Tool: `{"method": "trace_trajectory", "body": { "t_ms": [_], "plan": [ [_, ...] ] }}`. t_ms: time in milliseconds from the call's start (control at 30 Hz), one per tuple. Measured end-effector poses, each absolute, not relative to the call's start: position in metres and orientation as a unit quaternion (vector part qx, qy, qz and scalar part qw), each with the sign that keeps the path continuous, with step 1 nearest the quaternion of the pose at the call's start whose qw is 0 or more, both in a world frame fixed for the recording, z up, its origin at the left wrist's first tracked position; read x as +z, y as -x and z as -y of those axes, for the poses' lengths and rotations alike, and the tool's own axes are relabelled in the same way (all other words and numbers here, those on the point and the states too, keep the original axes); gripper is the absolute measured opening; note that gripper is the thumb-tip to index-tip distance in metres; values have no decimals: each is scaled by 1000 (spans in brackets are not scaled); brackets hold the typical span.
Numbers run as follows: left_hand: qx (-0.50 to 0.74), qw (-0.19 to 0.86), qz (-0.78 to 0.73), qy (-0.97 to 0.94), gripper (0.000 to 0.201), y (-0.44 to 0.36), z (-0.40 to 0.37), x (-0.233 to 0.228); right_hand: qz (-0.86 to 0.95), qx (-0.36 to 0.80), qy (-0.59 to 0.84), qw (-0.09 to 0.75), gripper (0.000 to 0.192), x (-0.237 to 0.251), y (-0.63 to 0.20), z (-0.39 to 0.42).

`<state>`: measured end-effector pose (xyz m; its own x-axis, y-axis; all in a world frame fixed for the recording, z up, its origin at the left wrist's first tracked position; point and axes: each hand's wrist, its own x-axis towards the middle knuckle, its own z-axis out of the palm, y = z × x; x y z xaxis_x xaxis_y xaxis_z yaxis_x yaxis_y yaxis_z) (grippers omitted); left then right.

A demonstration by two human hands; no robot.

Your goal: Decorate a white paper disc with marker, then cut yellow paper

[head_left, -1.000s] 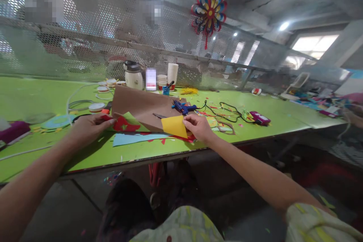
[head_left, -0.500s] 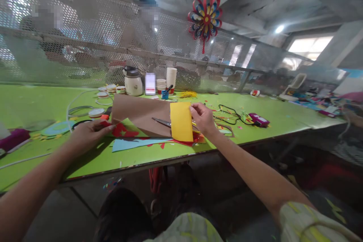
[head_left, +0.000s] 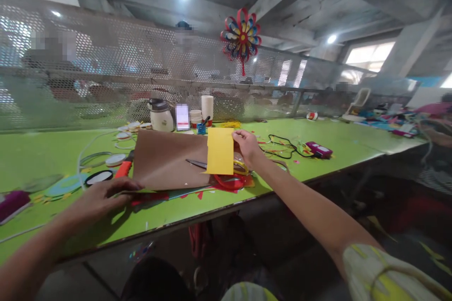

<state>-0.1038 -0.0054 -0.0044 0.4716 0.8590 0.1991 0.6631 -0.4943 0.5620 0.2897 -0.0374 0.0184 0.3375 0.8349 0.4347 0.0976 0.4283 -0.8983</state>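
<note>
My right hand (head_left: pixel 247 146) pinches the top right corner of a yellow paper rectangle (head_left: pixel 219 151) and holds it upright above the green table (head_left: pixel 42 150). My left hand (head_left: pixel 100 197) rests on the table's near side, fingers on red paper (head_left: pixel 150 196) at the corner of a large brown paper sheet (head_left: pixel 165 160). Scissors (head_left: pixel 197 164) lie on the brown sheet, partly behind the yellow paper. Red and yellow scissor loops (head_left: pixel 233 179) lie under my right wrist.
A white jug (head_left: pixel 159 115), a phone (head_left: pixel 182 117), stacked cups (head_left: pixel 206 106) and tape rolls (head_left: pixel 116 159) stand at the back. Black cable (head_left: pixel 282 143) and a magenta device (head_left: pixel 318 149) lie right. A perforated metal screen (head_left: pixel 106 80) backs the table; people sit behind it.
My right hand has lifted the yellow paper off the table to upright. My left hand slid toward the near edge, and the brown sheet now covers the green and red paper.
</note>
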Motion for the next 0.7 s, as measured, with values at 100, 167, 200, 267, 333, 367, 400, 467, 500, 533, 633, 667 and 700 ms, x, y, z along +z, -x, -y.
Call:
{"method": "trace_trajectory", "body": {
  "t_ms": [100, 167, 200, 267, 333, 367, 400, 467, 500, 533, 633, 667, 700],
  "plan": [
    [228, 231, -447, -833, 22, 105, 16, 4, 522, 244, 459, 676, 24, 19, -288, 36],
    [226, 261, -442, -828, 30, 104, 22, 10, 541, 209, 458, 674, 24, 20, -285, 37],
    [222, 276, -441, -825, 34, 102, 24, 13, 554, 188, 456, 671, 23, 21, -282, 38],
    [188, 319, -447, -814, 40, 91, 27, 22, 586, 141, 448, 661, 21, 22, -273, 41],
    [170, 360, -452, -798, 41, 69, 28, 33, 623, 93, 435, 643, 18, 23, -260, 43],
    [178, 368, -449, -795, 44, 55, 28, 39, 642, 70, 428, 632, 16, 24, -253, 43],
    [188, 387, -436, -790, 49, 40, 27, 43, 662, 49, 420, 618, 15, 25, -245, 43],
    [238, 489, -388, -745, 59, 9, 24, 47, 702, 14, 405, 586, 14, 27, -228, 41],
    [255, 513, -366, -734, 56, -6, 22, 48, 721, -1, 397, 568, 14, 28, -221, 38],
    [304, 576, -327, -685, 52, -20, 19, 46, 738, -14, 391, 550, 14, 28, -214, 35],
    [393, 658, -259, -588, 33, -52, 9, 39, 772, -39, 388, 502, 7, 30, -200, 23],
    [410, 665, -255, -570, 27, -59, 6, 37, 773, -43, 396, 495, 11, 30, -198, 18],
    [424, 668, -259, -553, 21, -63, 2, 35, 773, -45, 403, 487, 12, 29, -197, 14]
  ]
}}
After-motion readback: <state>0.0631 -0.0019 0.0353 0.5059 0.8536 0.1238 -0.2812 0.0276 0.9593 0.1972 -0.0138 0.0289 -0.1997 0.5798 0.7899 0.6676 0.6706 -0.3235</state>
